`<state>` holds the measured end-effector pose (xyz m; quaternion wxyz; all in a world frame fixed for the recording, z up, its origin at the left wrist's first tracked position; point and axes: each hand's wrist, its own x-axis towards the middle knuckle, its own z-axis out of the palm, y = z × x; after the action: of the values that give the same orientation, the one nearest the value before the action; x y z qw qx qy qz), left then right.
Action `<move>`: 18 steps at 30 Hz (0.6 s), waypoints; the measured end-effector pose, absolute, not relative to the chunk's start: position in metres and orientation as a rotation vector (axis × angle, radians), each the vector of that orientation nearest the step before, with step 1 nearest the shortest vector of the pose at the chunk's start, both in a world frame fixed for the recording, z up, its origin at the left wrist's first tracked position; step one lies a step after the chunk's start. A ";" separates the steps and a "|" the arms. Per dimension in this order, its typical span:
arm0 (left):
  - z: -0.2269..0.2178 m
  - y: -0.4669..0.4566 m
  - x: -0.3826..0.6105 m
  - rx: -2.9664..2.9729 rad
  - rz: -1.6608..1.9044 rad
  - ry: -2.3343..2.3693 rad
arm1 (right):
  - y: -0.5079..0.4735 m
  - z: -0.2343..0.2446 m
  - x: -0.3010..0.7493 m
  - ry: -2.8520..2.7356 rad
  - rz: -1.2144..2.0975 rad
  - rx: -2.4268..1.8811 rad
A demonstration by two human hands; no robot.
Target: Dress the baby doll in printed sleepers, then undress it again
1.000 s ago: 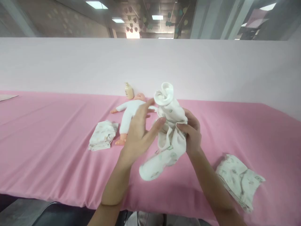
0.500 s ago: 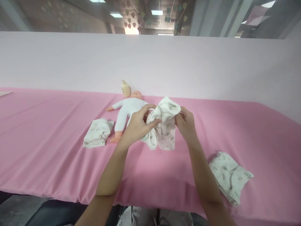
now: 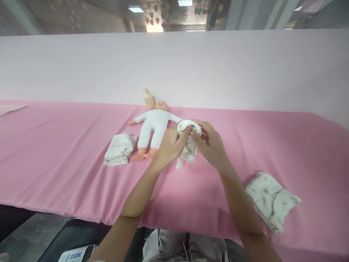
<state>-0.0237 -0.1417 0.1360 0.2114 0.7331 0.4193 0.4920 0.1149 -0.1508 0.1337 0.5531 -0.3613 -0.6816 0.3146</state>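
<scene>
Between my two hands is a small white printed baby garment [image 3: 188,150], its top edge gathered into a round opening. My left hand [image 3: 172,142] grips the left side of that opening, thumb laid over the rim. On the other side my right hand [image 3: 209,142] pinches the rim, its thumb close to the left one. The garment's lower part hangs loose above the pink cover. Just behind and left of my hands, a baby doll [image 3: 155,125] in a white suit lies on its back, arms spread.
A folded printed cloth [image 3: 120,149] lies left of the doll, and another folded printed garment [image 3: 272,200] lies at the right. A pump bottle [image 3: 149,99] stands by the doll's head. The pink-covered table [image 3: 68,156] meets a white wall [image 3: 174,69].
My hands have come closer together, and the garment's opening is now bunched into a ring between both thumbs. Less fabric hangs down. The view has shifted slightly.
</scene>
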 end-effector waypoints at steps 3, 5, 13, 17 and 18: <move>0.137 -0.138 -0.030 2.008 1.455 1.205 | -0.147 0.132 0.116 -1.555 0.697 -0.861; 0.138 -0.133 -0.035 1.954 1.538 1.191 | -0.143 0.131 0.118 -1.484 0.729 -0.882; 0.135 -0.119 -0.044 1.737 1.379 0.945 | -0.132 0.132 0.137 -1.442 0.997 -0.928; 0.135 -0.123 -0.042 1.893 1.413 1.140 | -0.128 0.133 0.151 -1.581 1.143 -0.938; 0.134 -0.123 -0.042 1.926 1.450 1.189 | -0.127 0.133 0.155 -1.614 1.149 -0.940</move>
<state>-0.0422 -0.1230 0.1343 0.2247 0.6982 0.4309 0.5257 0.1547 -0.1272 0.1328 0.4567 -0.3812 -0.6549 0.4660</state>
